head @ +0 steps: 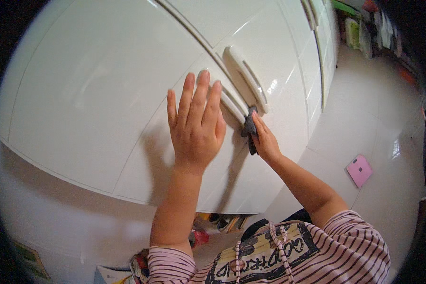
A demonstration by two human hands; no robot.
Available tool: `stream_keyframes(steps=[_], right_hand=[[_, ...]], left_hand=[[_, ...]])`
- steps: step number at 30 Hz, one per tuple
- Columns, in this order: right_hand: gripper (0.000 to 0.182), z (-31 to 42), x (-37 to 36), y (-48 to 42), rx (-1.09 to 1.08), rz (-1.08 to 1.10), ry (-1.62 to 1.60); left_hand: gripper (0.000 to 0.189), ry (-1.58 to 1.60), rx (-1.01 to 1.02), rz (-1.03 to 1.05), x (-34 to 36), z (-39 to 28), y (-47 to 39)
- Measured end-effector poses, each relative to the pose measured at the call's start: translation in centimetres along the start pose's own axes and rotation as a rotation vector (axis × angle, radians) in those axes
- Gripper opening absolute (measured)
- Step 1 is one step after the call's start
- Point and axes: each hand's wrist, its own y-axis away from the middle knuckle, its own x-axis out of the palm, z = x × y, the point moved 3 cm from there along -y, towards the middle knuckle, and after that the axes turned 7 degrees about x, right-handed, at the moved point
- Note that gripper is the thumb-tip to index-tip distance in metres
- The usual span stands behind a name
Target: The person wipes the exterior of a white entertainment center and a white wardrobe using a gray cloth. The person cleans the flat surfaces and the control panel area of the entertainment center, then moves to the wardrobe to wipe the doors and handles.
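Observation:
White glossy cabinet doors [92, 106] fill most of the view, with a narrow gap between two of them. Two long white handles stand on either side of this gap, a right one [250, 80] and a left one [234, 103]. My right hand [266, 138] holds a dark grey cloth [250, 124] against the door surface by the lower end of the left handle. My left hand [197, 117] has its fingers spread, the back of the hand towards the camera, over the upper part of the left handle; whether its palm touches the door cannot be told.
On the pale tiled floor [383, 117] at the right lies a pink flat case [359, 171]. Clothes or bags [358, 35] are at the upper right. A red item [200, 238] and other goods show below the doors' edge. Papers [113, 275] lie at the bottom left.

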Motion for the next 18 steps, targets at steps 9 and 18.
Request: stream_keyframes(steps=[9,18], right_hand=[[0.046,0.3,-5.2,-2.2,0.655,-0.18,-1.013],[0.04,8.7,-9.8,-14.6,-0.139,-0.318,-0.5]], left_hand=[[0.052,-0.383,-0.018,0.16,8.1,2.4,-0.3],[0.045,-0.471,0.01,0.115,7.3,1.2,-1.6]])
